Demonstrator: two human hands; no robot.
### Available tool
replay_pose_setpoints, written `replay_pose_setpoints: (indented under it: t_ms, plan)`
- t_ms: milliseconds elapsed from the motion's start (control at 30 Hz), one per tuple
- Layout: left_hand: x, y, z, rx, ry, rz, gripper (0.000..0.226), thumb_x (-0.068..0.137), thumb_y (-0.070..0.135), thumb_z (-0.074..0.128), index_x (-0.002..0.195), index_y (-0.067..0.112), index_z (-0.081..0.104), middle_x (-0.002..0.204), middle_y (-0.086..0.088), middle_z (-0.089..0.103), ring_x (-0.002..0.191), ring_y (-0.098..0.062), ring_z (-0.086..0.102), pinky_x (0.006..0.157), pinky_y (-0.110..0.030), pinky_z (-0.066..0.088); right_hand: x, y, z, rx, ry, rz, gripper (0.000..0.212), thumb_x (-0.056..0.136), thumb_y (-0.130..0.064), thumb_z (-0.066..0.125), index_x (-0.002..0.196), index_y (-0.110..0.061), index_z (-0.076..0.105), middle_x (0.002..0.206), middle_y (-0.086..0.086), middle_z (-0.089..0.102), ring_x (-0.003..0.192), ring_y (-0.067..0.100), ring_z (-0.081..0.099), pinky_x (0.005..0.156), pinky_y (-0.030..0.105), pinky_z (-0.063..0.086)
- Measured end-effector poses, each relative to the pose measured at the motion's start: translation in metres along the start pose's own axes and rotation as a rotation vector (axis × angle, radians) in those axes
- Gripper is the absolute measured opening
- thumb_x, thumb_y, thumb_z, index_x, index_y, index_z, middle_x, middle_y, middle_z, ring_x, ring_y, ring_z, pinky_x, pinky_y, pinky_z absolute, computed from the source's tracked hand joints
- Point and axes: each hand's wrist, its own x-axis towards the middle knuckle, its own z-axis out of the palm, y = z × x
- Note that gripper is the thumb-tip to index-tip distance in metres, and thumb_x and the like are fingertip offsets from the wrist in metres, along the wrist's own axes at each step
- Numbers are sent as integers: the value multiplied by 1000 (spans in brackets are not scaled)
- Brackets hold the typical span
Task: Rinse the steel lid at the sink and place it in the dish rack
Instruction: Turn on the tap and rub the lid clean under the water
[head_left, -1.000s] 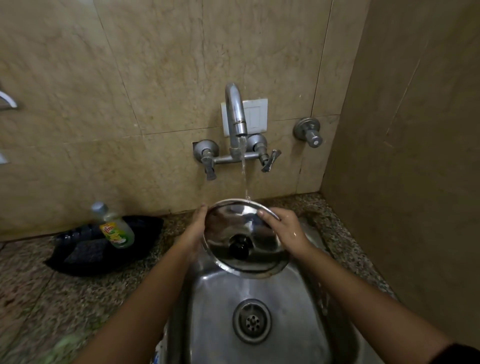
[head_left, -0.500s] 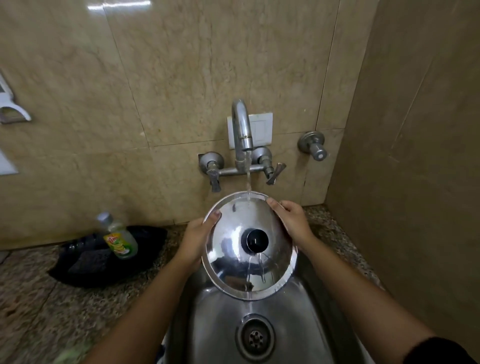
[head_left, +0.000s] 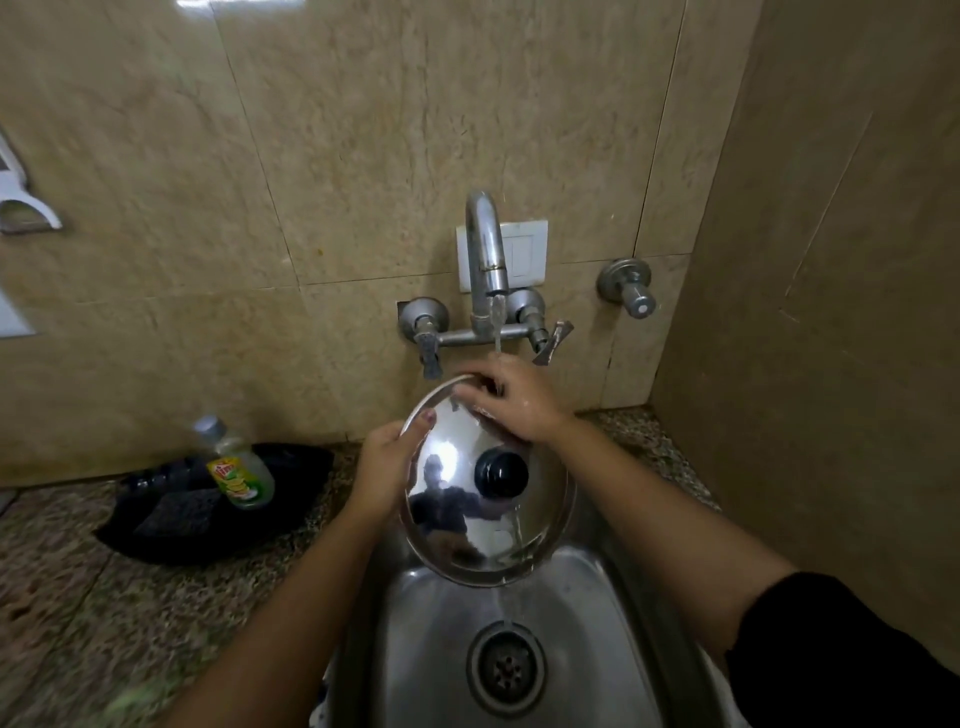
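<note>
We hold the round polished steel lid with its black knob (head_left: 488, 488) tilted over the stainless steel sink (head_left: 597, 623), under the chrome wall tap (head_left: 485, 260). Our left hand (head_left: 387, 467) grips its left rim, thumb on the shiny face. Our right hand (head_left: 514, 400) lies curled over the upper edge, fingers on the metal, where the thin stream lands. Water runs off the lower rim toward the drain (head_left: 506, 667). A green dish-soap bottle (head_left: 236, 467) rests on a black cloth (head_left: 208, 504) on the speckled stone bench (head_left: 78, 597).
</note>
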Motion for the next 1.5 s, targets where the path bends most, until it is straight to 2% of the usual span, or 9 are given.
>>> replay_pose_setpoints:
  t_ms: [100,333,567,800,1000,1100,1200,1367,1500]
  plan:
    - [-1,-1,0,-35,-49,23,38,88,28,64,79,-8,66,71,-16,66,66,-22,61,65,-33,48,2,-10,7,-163,-113,-279,38,97,-44,43,127,-26,58,116,-3,63,104,12,56,86,32,45]
    - [-4,-11,-14,-88,11,2,34,89,29,62,86,-3,69,81,-20,65,74,-29,61,73,-40,50,-26,36,9,444,156,225,20,97,-32,52,99,-20,67,87,-9,66,85,10,62,79,33,47]
    - [2,14,-3,180,-176,15,25,87,22,65,65,11,64,51,2,64,47,-10,58,50,-22,44,-15,-1,7,144,-129,-10,28,91,-44,56,97,-20,69,89,0,69,82,16,64,76,37,52]
    - [4,-8,-13,-225,63,-138,19,85,19,67,77,2,65,67,-11,65,63,-25,59,67,-35,48,-18,32,2,290,285,332,41,87,-53,57,66,-18,57,61,-3,57,60,11,53,63,34,44]
    - [10,20,-11,138,-230,-60,29,84,30,69,77,1,70,69,-14,72,61,-22,65,63,-30,50,-13,-8,-2,46,-20,83,22,87,-54,57,80,-33,61,71,-12,60,68,5,58,64,26,47]
    - [6,17,-9,89,-76,-29,41,86,36,65,80,-5,66,67,-13,65,61,-23,59,62,-31,46,-16,-6,1,76,157,142,22,86,-50,61,77,-30,59,67,-15,55,62,-4,51,57,12,37]
    - [0,10,-9,-102,19,-119,38,87,31,65,96,-6,66,84,-19,68,75,-31,64,73,-39,53,-22,5,1,127,417,305,36,85,-55,60,63,-27,52,59,-10,54,56,0,50,54,16,36]
    - [5,20,-8,184,-232,-88,35,82,33,69,81,-2,69,69,-21,70,64,-33,65,58,-33,50,-22,-9,9,-63,151,143,34,84,-58,58,67,-28,53,65,-8,57,59,7,53,54,20,36]
    - [3,13,-5,155,-55,-23,41,87,39,63,73,0,61,59,-17,55,55,-27,53,53,-32,43,-22,-6,10,27,231,183,31,85,-54,59,67,-30,53,63,-13,53,58,-2,49,52,13,32]
